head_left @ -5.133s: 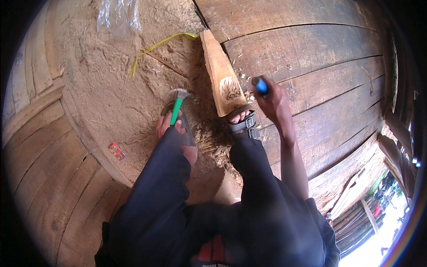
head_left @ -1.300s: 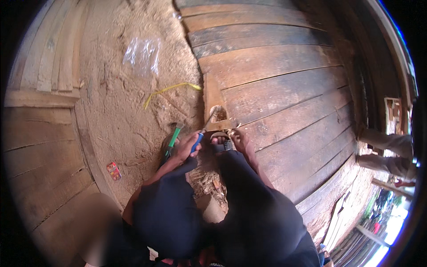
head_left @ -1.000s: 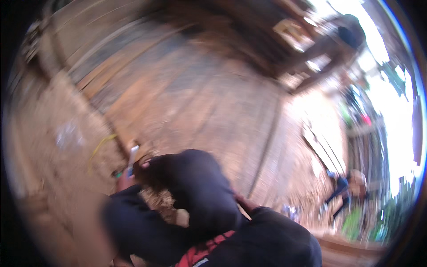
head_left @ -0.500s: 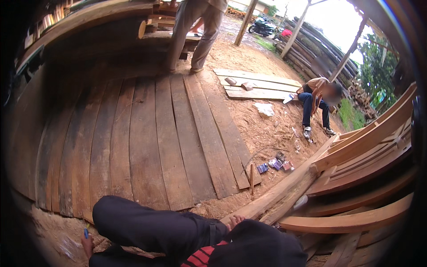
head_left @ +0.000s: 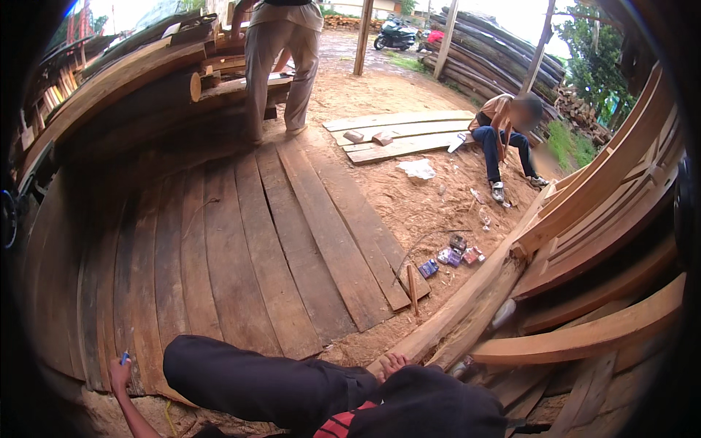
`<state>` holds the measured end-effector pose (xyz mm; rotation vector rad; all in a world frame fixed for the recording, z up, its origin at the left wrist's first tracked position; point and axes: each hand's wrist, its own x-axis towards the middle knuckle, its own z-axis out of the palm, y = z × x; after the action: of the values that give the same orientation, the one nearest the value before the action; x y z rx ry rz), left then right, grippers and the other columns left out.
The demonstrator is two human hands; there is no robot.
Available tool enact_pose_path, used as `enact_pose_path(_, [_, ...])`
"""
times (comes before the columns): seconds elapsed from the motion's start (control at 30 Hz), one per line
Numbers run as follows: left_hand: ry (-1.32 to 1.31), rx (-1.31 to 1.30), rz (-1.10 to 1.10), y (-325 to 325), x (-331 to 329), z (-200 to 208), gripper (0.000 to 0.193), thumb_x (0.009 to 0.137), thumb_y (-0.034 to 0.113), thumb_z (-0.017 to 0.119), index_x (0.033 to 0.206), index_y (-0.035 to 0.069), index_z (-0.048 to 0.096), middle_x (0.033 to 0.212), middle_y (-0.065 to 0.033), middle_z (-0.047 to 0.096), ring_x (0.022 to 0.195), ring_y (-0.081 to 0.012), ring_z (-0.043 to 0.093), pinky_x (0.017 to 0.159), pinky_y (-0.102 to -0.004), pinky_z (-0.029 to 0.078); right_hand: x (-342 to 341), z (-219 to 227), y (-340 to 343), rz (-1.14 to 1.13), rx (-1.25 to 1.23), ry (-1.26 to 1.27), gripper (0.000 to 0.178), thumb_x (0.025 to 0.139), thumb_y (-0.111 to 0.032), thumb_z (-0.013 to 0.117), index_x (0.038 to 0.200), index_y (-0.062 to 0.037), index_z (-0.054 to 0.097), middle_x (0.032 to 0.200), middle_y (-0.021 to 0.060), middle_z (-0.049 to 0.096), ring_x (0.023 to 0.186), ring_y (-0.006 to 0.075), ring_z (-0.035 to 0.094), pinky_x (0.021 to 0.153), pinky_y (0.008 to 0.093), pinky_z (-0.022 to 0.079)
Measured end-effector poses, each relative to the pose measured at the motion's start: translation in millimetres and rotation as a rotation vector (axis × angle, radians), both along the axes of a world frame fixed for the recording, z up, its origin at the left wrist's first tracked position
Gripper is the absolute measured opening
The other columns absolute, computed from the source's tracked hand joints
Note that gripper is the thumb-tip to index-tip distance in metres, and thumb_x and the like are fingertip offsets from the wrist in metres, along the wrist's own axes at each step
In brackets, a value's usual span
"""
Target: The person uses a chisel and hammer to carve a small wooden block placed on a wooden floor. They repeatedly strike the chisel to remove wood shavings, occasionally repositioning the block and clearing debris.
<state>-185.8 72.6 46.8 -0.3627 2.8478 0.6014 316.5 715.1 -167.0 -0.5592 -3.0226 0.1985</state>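
My right hand shows at the lower left, resting on the worn planks. It is closed round a small blue-handled tool. My left hand is out of view. My legs in dark trousers stretch across the bottom, with a bare foot against a long timber beam.
A person stands at the back by stacked timber. Another person sits on sandy ground to the right, near loose boards. Small coloured packets lie by the beam. Curved timber frames rise on the right.
The view has swung away from the wood block and green-handled hammer to the open yard with the two people. The hand with the blue tool now sits at the lower left.
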Motion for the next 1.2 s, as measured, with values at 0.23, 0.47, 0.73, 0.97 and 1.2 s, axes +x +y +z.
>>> enact_pose_path(0.23, [-0.242,0.163,0.065,-8.6,16.9,-4.4,0.023,0.093,0.023,0.057,0.081,0.004,0.052,0.054,-0.0052,0.046,0.040,-0.0163,0.047,0.036,-0.0341,0.039,15.2,-27.6,8.0,0.001,-0.017,-0.039,0.052,0.079,-0.040,0.059,0.121,-0.0086,0.063,0.137,0.0158,0.051,0.129,0.0327,0.044,0.109,0.0507,0.029])
enact_pose_path(0.47, [-0.456,0.236,0.227,-80.1,17.4,-34.1,0.020,0.095,0.017,0.052,0.081,0.003,0.047,0.055,-0.0078,0.046,0.040,-0.0183,0.046,0.036,-0.0360,0.040,-0.5,-19.3,-2.0,-0.001,-0.069,-0.138,0.046,0.085,-0.038,0.057,0.119,-0.0090,0.063,0.139,0.0157,0.047,0.134,0.0322,0.039,0.112,0.0525,0.024])
enact_pose_path(0.73, [-0.583,0.267,0.206,-71.1,-5.9,-65.9,0.023,0.095,0.022,0.053,0.080,0.004,0.051,0.056,-0.0080,0.049,0.041,-0.0208,0.048,0.038,-0.0374,0.041,10.8,-38.6,9.9,0.014,0.005,-0.026,0.043,0.075,-0.034,0.063,0.111,-0.0092,0.066,0.131,0.0141,0.054,0.128,0.0309,0.045,0.108,0.0523,0.029])
enact_pose_path(0.97, [-0.587,0.289,0.164,-65.1,2.6,-82.8,0.019,0.094,0.019,0.054,0.085,0.002,0.056,0.055,-0.0095,0.051,0.041,-0.0219,0.052,0.039,-0.0379,0.045,9.0,-19.4,0.5,-0.003,0.017,0.034,0.042,0.075,-0.040,0.058,0.105,-0.0115,0.069,0.123,0.0131,0.058,0.121,0.0304,0.050,0.105,0.0488,0.032])
enact_pose_path(1.2, [-0.705,0.084,0.114,-87.1,0.4,-81.1,0.025,0.096,0.025,0.055,0.086,0.002,0.056,0.059,-0.0115,0.056,0.045,-0.0228,0.055,0.041,-0.0381,0.049,-29.9,8.7,-14.0,-0.037,-0.053,0.127,0.049,0.070,-0.033,0.058,0.109,-0.0052,0.068,0.127,0.0172,0.056,0.121,0.0347,0.049,0.103,0.0508,0.034])
